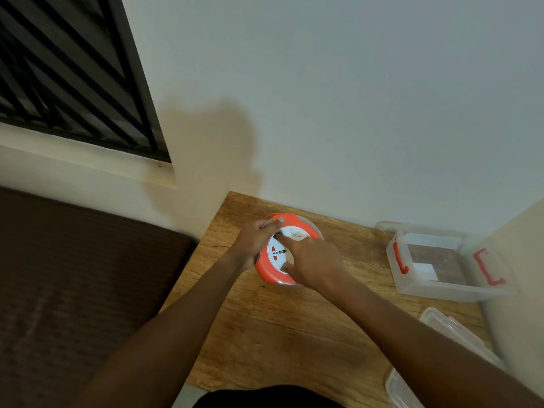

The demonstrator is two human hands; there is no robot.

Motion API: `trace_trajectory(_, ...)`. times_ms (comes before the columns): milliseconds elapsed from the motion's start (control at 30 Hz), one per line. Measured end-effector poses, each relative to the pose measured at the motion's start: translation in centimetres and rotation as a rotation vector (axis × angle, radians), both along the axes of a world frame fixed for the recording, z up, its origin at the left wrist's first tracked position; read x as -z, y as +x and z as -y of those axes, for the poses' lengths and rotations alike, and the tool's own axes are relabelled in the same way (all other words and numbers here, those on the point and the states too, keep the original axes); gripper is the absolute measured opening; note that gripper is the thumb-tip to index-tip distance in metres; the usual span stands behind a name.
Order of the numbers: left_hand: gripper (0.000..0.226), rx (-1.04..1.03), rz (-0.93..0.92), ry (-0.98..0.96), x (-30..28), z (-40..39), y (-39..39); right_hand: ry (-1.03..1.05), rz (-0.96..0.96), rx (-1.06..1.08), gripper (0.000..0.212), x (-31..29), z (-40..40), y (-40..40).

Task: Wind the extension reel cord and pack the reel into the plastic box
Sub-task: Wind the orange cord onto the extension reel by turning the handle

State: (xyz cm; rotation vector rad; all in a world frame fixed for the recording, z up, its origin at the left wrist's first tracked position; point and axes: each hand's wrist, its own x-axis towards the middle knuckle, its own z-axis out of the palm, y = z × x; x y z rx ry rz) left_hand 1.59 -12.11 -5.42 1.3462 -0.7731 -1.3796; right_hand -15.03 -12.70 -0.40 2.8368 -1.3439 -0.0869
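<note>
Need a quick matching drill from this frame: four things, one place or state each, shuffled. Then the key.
1. reel
2. plastic box
3. lid
4. left hand

A. open, at the table's far right
B. grips the reel's left rim
C. orange and white, under both hands
D. lies near the right edge, closer to the person

Pairs: 1-C, 2-A, 3-D, 4-B

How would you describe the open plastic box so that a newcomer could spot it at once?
Start at the wooden table against the wall, then look to its far right corner. The plastic box sits there, apart from both hands, lidless and see-through. Its two orange latches set it apart from the plain clear lid nearer the person.
</note>
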Motion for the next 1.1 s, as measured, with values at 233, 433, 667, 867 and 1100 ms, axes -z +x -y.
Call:
trace_trajectory(233, 0.025, 0.102, 0.129, -0.014, -0.7, 0.7, 1.6, -0.208, -0.3, -0.478, 0.041, -3.9, 0.6, -0.6)
trace_trajectory(433, 0.037, 0.162, 0.212, -0.045, -0.5, 0.8, 1.3, -0.046, -0.504, -0.632, 0.063, -5.0, 1.1, -0.6)
trace_trajectory(667, 0.046, 0.192, 0.209, -0.043, -0.4, 0.8, 0.4, -0.161, -0.72, -0.697, 0.069, -4.7, -0.2, -0.4)
trace_trajectory(867, 0.038, 0.2, 0.129, -0.007, -1.1, 0.9, 0.0, -0.259, -0.743, -0.78, 0.06, -5.4, 0.5, -0.1)
trace_trajectory(1100, 0.036, 0.086, 0.048, -0.035, -1.6, 1.3, -0.2, -0.203, -0.406, -0.486, 0.064, -4.7, 2.3, -0.7)
